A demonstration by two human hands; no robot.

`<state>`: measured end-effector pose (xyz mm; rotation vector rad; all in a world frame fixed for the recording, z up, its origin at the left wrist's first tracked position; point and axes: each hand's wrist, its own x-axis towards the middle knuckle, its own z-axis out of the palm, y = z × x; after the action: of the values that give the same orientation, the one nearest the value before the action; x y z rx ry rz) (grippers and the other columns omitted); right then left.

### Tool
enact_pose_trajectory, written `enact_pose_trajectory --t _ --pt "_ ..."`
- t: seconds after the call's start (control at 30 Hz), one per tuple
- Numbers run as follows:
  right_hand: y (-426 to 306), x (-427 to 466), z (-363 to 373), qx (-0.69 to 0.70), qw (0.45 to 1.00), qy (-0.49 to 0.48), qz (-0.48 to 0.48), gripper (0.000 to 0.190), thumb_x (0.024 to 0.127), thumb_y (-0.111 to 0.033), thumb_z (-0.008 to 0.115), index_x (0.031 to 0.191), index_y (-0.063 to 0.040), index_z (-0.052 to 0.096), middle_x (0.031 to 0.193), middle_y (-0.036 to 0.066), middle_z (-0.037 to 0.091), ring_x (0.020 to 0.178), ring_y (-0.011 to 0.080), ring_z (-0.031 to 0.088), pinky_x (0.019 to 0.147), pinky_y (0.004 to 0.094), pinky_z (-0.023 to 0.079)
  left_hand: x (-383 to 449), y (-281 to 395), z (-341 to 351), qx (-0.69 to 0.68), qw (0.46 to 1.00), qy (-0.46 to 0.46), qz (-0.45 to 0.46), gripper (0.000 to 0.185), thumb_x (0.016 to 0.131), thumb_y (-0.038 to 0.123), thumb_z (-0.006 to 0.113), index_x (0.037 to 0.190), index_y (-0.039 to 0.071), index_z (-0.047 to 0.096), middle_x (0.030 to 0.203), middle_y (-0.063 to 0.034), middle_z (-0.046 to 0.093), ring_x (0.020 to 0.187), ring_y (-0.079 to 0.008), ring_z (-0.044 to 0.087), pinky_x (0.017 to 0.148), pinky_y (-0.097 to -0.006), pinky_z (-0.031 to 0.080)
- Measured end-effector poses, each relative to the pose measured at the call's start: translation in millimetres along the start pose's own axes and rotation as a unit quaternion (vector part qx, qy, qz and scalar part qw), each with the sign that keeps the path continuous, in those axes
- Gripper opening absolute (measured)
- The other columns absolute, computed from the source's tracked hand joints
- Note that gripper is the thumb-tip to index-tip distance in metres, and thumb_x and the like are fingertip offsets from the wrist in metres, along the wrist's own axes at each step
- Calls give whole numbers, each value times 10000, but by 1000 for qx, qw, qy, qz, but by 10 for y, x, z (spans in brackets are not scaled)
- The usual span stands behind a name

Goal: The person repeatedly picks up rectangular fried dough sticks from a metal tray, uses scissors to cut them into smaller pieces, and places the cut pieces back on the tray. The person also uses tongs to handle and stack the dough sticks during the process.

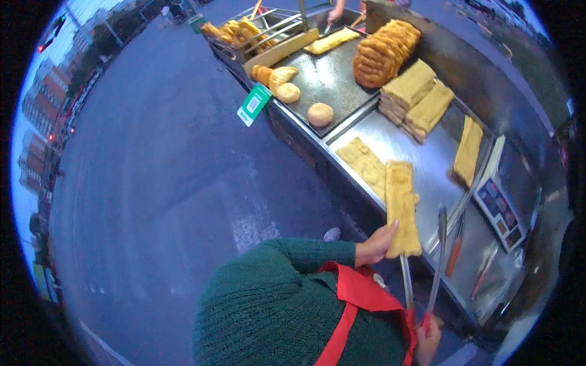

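Note:
My left hand point(379, 244) pinches the lower side of a long, flat, golden piece of fried dough point(400, 201). My right hand point(429, 341) grips the red handles of metal tongs point(436, 279), whose arms are spread apart. One tong arm runs up to the lower end of the held dough, and its tip is hidden there; the other rises free to its right. Beneath and left of that piece, another flat dough piece point(361, 162) lies on the metal tray point(430, 183) at the cart's near edge.
Flat dough pieces point(416, 98) are stacked farther back, beside browned ridged breads point(387, 52). A sesame bun point(320, 114) sits on the mesh tray point(316, 73). A scale point(500, 212) stands at right. A green card point(254, 104) hangs off the edge. Another person's hand point(336, 13) is at the far end.

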<state>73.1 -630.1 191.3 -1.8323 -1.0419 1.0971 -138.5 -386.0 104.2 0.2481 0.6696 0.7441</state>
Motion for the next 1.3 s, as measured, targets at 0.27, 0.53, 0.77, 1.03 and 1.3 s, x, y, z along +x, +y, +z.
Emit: enact_pose_trajectory --t 0.27,0.53,0.77,1.03,1.3 --pt "-208 -317 -1033 -21 981 -193 -8 312 824 -162 632 1089 -39 524 857 11 539 764 108 481 665 248 414 57 -5 42 71 994 -11 87 372 916 124 468 1259 -5 408 1162 -122 561 1033 -243 571 905 -348 461" --pt "-346 -269 -737 141 987 71 -18 277 770 -237 616 871 -12 491 626 26 492 391 70 403 372 200 308 -162 1222 413 159 982 -51 93 307 875 138 539 1137 -18 505 1026 -121 612 902 -218 621 789 -333 522" --pt "-474 -100 -301 204 963 174 -34 306 848 -297 575 888 -13 469 542 -11 435 337 32 329 321 173 238 683 2584 1109 192 962 -191 34 375 871 145 548 1198 -13 453 1019 -114 608 878 -198 625 767 -327 529" --pt "-576 104 -39 238 938 252 -25 290 883 -292 546 893 -10 479 469 -28 419 312 38 331 295 182 238 1959 3396 2007 278 944 -162 78 173 838 126 582 1009 101 568 938 -28 595 859 -164 597 705 -315 535" --pt "-882 255 248 237 918 312 55 181 896 -216 505 883 -37 478 470 -39 396 328 31 321 311 173 229 3202 3100 556 651 754 73 48 230 762 59 632 942 -61 555 781 -114 583 677 -218 591 614 -341 533"
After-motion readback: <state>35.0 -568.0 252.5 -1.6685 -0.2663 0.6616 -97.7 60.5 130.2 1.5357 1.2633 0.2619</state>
